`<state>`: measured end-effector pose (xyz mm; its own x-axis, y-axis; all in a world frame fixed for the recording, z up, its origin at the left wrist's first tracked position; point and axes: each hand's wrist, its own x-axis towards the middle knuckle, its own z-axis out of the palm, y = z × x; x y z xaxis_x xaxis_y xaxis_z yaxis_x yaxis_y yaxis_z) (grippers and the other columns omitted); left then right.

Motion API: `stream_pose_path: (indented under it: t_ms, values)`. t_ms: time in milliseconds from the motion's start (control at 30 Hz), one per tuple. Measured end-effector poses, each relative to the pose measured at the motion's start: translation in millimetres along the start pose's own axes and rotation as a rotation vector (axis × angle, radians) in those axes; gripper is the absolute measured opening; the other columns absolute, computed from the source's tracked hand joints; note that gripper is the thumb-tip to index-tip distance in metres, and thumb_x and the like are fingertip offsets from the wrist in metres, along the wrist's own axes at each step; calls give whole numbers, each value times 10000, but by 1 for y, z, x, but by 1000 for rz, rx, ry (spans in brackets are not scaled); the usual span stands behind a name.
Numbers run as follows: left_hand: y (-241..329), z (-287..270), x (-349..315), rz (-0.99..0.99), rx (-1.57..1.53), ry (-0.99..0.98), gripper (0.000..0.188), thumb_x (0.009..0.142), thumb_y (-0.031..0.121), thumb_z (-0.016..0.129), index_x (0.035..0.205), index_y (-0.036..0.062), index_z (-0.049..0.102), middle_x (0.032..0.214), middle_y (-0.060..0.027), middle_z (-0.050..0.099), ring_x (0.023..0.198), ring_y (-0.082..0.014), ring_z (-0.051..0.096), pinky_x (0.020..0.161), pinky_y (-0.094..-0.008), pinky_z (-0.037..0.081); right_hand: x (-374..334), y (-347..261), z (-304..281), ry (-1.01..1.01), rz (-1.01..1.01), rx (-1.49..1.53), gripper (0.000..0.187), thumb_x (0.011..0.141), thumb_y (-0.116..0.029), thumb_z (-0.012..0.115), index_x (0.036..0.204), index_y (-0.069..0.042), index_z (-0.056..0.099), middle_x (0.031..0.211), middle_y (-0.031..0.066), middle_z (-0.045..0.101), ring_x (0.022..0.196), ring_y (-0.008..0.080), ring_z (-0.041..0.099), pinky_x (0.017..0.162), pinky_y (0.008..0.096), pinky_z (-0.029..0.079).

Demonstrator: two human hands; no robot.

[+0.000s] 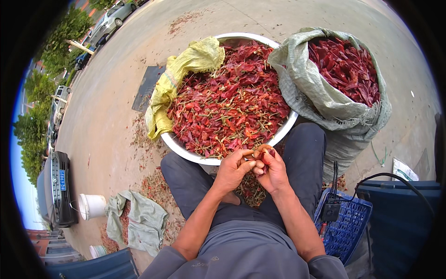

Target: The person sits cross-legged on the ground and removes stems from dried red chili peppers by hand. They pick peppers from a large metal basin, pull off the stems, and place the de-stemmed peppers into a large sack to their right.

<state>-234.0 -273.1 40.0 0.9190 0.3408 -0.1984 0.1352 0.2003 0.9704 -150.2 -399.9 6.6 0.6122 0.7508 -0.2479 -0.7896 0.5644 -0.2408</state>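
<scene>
Outdoor concrete ground (116,111), bare to the far left and far right. One metal basin (179,145) of red dried chillies sits just beyond the person's knees, a yellow sack (186,69) draped over its left rim. One grey sack (334,107) of chillies touches the basin's right edge. Left hand (232,169) and right hand (272,169), pressed together at the near rim, pinch one chilli (271,152). One blue crate (346,223) near right; two white buckets (91,205) near left.
</scene>
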Motion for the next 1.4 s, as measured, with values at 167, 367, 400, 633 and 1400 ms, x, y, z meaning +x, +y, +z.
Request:
stream_pose_path:
  t_ms: [167, 367, 400, 633, 1400]
  values:
    - [7, 3, -5, 43, 195, 58, 89, 966, 60, 614, 1007, -20, 623, 892, -59, 691, 776, -98, 641, 692, -227, 506, 0, 2, 0, 28, 3, -151, 166, 998, -158, 589, 1123, -51, 562, 922, 67, 592, 703, 122, 544, 561, 261, 458]
    - [-1, -4, -7, 39, 221, 210, 87, 937, 82, 674, 956, 4, 640, 751, 8, 608, 652, -48, 537, 587, -205, 434, 3, 1, -1, 103, -89, -118, 163, 1001, -163, 593, 1117, -55, 554, 900, 59, 568, 699, 146, 542, 570, 285, 465]
    - [1, -4, -7, 63, 237, 239, 86, 925, 79, 688, 943, 6, 647, 723, 20, 592, 623, -41, 519, 564, -204, 421, 3, -1, 1, 128, -95, -127, 174, 998, -173, 599, 1114, -53, 549, 900, 60, 557, 696, 153, 539, 568, 286, 461]
    - [2, -2, -9, 364, 634, 309, 84, 851, 38, 729, 910, -3, 685, 780, -46, 664, 676, -127, 606, 615, -259, 476, 0, 7, 4, 186, 49, -444, 357, 964, -396, 650, 1060, -59, 581, 788, 2, 540, 646, 91, 509, 533, 239, 441]
    - [8, -34, 93, 372, 849, 524, 117, 849, 83, 706, 949, 23, 698, 824, -49, 638, 742, -161, 604, 671, -308, 471, -2, 6, -1, 202, -14, -586, 207, 985, -156, 610, 1117, 4, 603, 820, 39, 602, 632, 94, 565, 520, 227, 429]
